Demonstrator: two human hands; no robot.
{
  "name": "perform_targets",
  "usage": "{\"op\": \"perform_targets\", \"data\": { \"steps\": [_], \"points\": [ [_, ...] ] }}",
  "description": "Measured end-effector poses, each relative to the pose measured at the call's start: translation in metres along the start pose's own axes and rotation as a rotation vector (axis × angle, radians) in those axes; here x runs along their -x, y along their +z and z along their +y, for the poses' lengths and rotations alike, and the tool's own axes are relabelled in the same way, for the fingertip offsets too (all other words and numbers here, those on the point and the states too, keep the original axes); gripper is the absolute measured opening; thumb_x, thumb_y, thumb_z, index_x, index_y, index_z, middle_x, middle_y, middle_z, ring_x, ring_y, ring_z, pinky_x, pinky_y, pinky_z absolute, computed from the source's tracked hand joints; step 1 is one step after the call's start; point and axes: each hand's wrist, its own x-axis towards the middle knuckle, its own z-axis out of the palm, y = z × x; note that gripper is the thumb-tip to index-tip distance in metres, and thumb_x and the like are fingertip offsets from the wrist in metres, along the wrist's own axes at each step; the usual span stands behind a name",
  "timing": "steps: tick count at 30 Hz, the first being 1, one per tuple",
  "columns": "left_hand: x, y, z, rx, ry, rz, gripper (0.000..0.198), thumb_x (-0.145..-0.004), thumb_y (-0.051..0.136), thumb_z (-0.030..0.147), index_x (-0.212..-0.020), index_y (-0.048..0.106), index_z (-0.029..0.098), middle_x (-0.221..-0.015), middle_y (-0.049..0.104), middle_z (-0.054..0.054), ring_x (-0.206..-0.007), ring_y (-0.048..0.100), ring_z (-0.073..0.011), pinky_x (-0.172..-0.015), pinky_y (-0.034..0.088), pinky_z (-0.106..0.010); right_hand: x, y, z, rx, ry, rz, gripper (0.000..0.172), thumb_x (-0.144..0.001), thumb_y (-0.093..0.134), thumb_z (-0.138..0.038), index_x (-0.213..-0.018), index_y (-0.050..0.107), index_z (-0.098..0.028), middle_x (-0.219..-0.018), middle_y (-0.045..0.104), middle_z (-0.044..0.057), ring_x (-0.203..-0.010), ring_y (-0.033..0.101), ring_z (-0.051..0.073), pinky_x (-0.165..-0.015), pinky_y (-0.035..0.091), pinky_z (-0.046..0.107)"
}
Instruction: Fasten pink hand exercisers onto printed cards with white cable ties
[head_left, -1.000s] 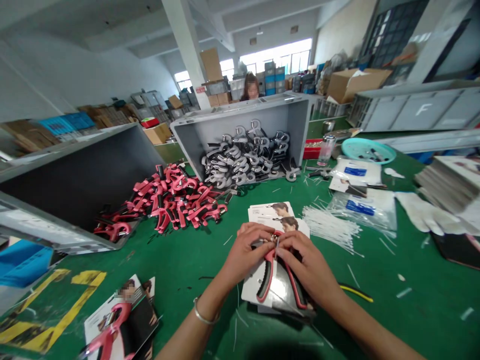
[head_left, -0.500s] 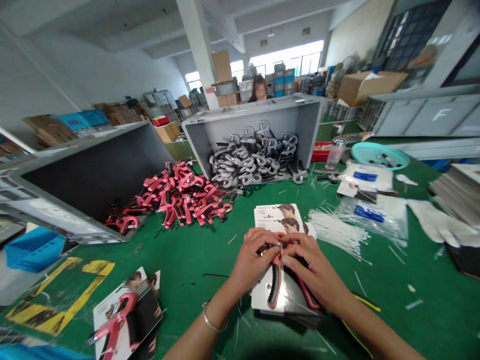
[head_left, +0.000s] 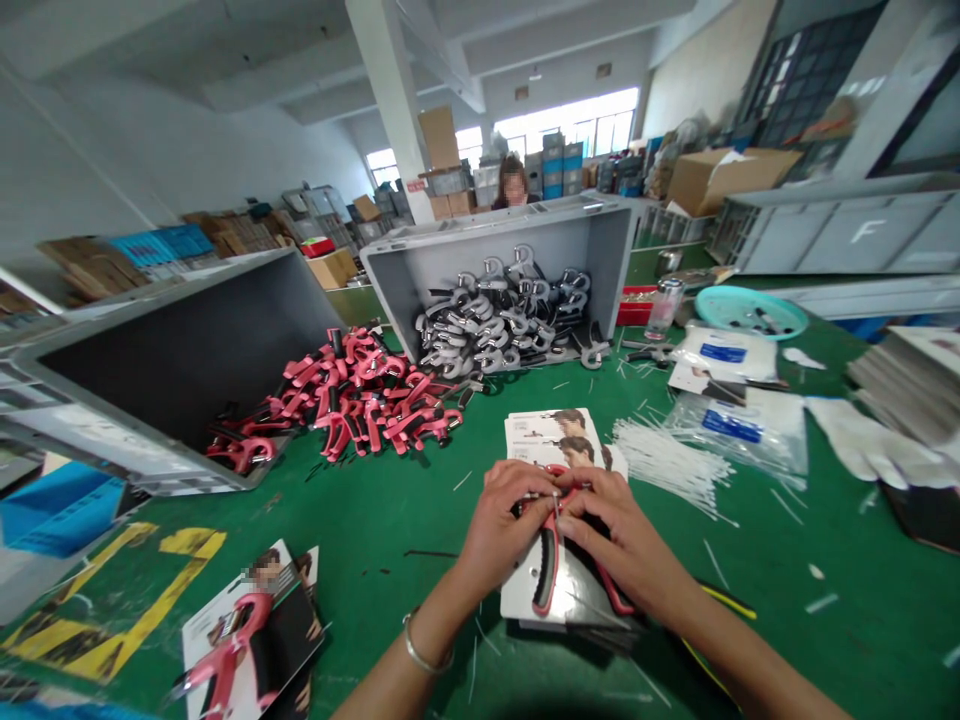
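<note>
A pink hand grip strengthener (head_left: 546, 575) with black handle pads lies on a stack of printed cards (head_left: 577, 610) in front of me. My left hand (head_left: 511, 512) closes round its upper left side, thumb and fingers pinched near the pivot. From the other side my right hand (head_left: 609, 530) grips its upper part, fingertips meeting the left ones. A thin pale strip, likely a cable tie, shows between the thumbs; its ends are hidden. More cards with printed heads (head_left: 574, 450) stick out beyond my fingers.
Pink grip strengtheners (head_left: 375, 390) spill from a tipped grey crate (head_left: 161, 480); grey ones (head_left: 502, 320) fill another crate (head_left: 495, 235). White cable ties (head_left: 671, 465) lie right, near plastic bags (head_left: 739, 425) and a turquoise tray (head_left: 750, 310). A carded pink strengthener (head_left: 255, 650) lies lower left. A person (head_left: 514, 185) is behind.
The view has shifted slightly. Both hands keep nearly the same hold on the pink grip strengthener, with only slight finger movement.
</note>
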Motion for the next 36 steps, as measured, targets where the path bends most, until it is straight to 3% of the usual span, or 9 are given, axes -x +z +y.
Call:
{"op": "perform_targets", "data": {
  "steps": [16, 21, 26, 28, 31, 33, 36],
  "points": [
    [0.004, -0.002, 0.000, -0.077, 0.037, -0.020, 0.010, -0.091, 0.063, 0.020, -0.093, 0.071, 0.026, -0.103, 0.072, -0.003, -0.104, 0.060, -0.0228, -0.095, 0.040, -0.042, -0.003, 0.000, -0.003, -0.069, 0.033, 0.029, 0.017, -0.095, 0.056, -0.030, -0.085, 0.068, -0.025, -0.120, 0.059, 0.005, -0.118, 0.048, 0.025, -0.102, 0.036, 0.045],
    [0.000, -0.014, 0.013, -0.063, 0.044, -0.113, 0.012, -0.092, 0.062, 0.022, -0.098, 0.071, 0.026, -0.105, 0.072, -0.004, -0.106, 0.058, -0.0226, -0.096, 0.039, -0.040, -0.004, 0.002, -0.003, -0.081, 0.039, 0.080, 0.019, -0.096, 0.056, -0.030, -0.082, 0.066, -0.023, -0.109, 0.062, 0.004, -0.110, 0.052, 0.024, -0.097, 0.039, 0.041],
    [-0.008, -0.020, 0.028, -0.097, -0.058, -0.163, 0.005, -0.090, 0.066, 0.023, -0.085, 0.068, 0.023, -0.089, 0.070, -0.001, -0.092, 0.059, -0.0209, -0.090, 0.039, -0.037, -0.003, -0.002, -0.004, -0.036, -0.011, -0.002, 0.011, -0.096, 0.055, -0.027, -0.092, 0.064, -0.024, -0.112, 0.062, 0.004, -0.111, 0.051, 0.024, -0.097, 0.038, 0.041],
    [-0.010, -0.020, 0.031, -0.154, -0.055, -0.130, 0.005, -0.090, 0.064, 0.022, -0.085, 0.066, 0.023, -0.089, 0.070, -0.001, -0.093, 0.058, -0.0209, -0.090, 0.038, -0.037, -0.002, -0.002, -0.003, -0.037, 0.001, 0.012, 0.008, -0.097, 0.054, -0.026, -0.097, 0.062, -0.025, -0.115, 0.061, 0.005, -0.114, 0.049, 0.024, -0.099, 0.038, 0.042],
    [-0.008, -0.016, 0.036, -0.187, -0.075, 0.020, 0.008, -0.092, 0.061, 0.020, -0.085, 0.064, 0.022, -0.090, 0.069, -0.001, -0.094, 0.057, -0.0205, -0.090, 0.038, -0.037, -0.003, 0.002, 0.000, -0.031, 0.026, 0.069, 0.007, -0.096, 0.054, -0.023, -0.098, 0.060, -0.024, -0.116, 0.060, 0.005, -0.117, 0.048, 0.025, -0.101, 0.036, 0.044],
    [-0.002, -0.010, 0.042, -0.210, -0.037, 0.075, 0.008, -0.094, 0.057, 0.020, -0.087, 0.062, 0.021, -0.090, 0.068, -0.002, -0.093, 0.057, -0.0207, -0.089, 0.038, -0.038, -0.004, 0.005, 0.002, -0.035, 0.029, 0.118, 0.005, -0.096, 0.054, -0.023, -0.096, 0.059, -0.024, -0.116, 0.059, 0.005, -0.117, 0.048, 0.025, -0.101, 0.036, 0.044],
    [0.015, -0.001, 0.052, -0.291, 0.161, -0.046, 0.011, -0.095, 0.050, 0.014, -0.094, 0.060, 0.018, -0.094, 0.068, -0.006, -0.095, 0.056, -0.0222, -0.093, 0.038, -0.042, -0.007, 0.008, 0.004, -0.077, 0.002, 0.122, 0.004, -0.096, 0.053, -0.023, -0.095, 0.057, -0.024, -0.115, 0.059, 0.005, -0.116, 0.049, 0.024, -0.100, 0.037, 0.044]
  ]
}}
